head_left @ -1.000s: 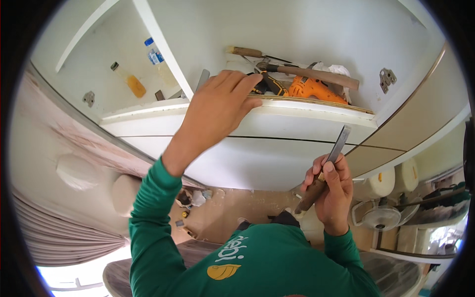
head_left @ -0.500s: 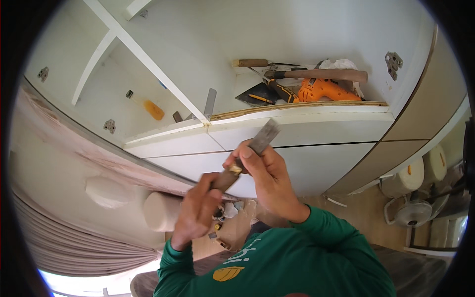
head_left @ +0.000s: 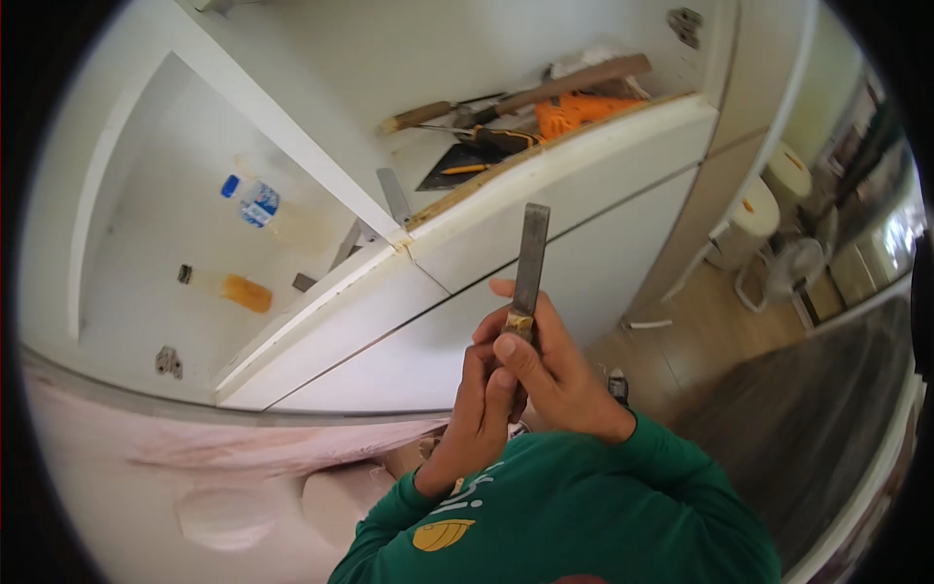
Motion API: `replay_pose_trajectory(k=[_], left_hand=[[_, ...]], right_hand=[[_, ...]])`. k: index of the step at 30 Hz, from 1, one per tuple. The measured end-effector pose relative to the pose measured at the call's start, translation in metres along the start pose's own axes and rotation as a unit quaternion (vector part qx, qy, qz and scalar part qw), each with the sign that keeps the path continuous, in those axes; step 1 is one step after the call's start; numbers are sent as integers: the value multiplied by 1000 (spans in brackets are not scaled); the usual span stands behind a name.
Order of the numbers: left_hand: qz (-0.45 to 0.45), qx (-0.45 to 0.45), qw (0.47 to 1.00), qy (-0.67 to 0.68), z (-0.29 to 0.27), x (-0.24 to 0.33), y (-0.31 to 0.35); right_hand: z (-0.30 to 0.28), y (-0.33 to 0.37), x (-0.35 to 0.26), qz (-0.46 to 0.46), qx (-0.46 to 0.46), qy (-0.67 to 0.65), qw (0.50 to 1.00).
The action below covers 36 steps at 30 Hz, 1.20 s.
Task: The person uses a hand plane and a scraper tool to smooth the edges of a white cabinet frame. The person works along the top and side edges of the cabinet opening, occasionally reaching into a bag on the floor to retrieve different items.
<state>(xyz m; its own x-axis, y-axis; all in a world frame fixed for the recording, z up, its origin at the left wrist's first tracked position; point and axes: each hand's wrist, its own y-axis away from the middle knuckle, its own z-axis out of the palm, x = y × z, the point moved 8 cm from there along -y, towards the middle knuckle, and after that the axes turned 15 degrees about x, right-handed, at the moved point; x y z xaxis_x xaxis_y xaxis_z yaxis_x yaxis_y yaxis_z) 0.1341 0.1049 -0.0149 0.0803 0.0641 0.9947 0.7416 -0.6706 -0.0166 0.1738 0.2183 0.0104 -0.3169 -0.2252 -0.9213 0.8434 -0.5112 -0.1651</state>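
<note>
Both hands hold a chisel (head_left: 531, 255) with a flat grey blade pointing up and away from me. My right hand (head_left: 559, 375) grips it from the right, thumb pressed over the top of the handle near the blade's base. Wrapped round the lower handle from the left is my left hand (head_left: 479, 399). Fingers cover most of the handle; a pale yellowish patch shows where blade and handle meet. The blade's tip stands in front of the white cabinet front (head_left: 584, 238), apparently not touching it.
In the cabinet's right compartment lie a wooden-handled tool (head_left: 420, 118), a long brown handle (head_left: 584, 80), an orange power tool (head_left: 574, 115) and a pencil (head_left: 465, 169). The left compartment holds a water bottle (head_left: 257, 202) and a bottle of amber liquid (head_left: 245, 291). A fan (head_left: 786, 268) stands right.
The chisel has swung from a diagonal slant to nearly upright. My left hand has moved right, close against my right hand. The view has turned and shifted left, bringing the water bottle into sight.
</note>
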Motion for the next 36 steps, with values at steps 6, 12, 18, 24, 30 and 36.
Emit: replay_pose_trajectory(k=[6,12,18,24,30,36], left_hand=[[264,-129,903,-313,-13,41,-22],[520,110,772,-349,-21,149,-59],[509,48,807,-295,6,162,-72],[618,257,714,-206,-100,164,-14],[400,486,695,-348,-235,165,-38],[369,535,718,-249,-274,139,-30]], right_hand=[[-34,48,36,-8,210,-91,973],[-78,76,35,-1,306,-103,947],[-89,118,-16,-44,308,162,936],[-114,68,-161,-305,237,501,774],[-69,-121,-205,-291,22,623,725],[-33,-240,-126,-265,-173,666,676]])
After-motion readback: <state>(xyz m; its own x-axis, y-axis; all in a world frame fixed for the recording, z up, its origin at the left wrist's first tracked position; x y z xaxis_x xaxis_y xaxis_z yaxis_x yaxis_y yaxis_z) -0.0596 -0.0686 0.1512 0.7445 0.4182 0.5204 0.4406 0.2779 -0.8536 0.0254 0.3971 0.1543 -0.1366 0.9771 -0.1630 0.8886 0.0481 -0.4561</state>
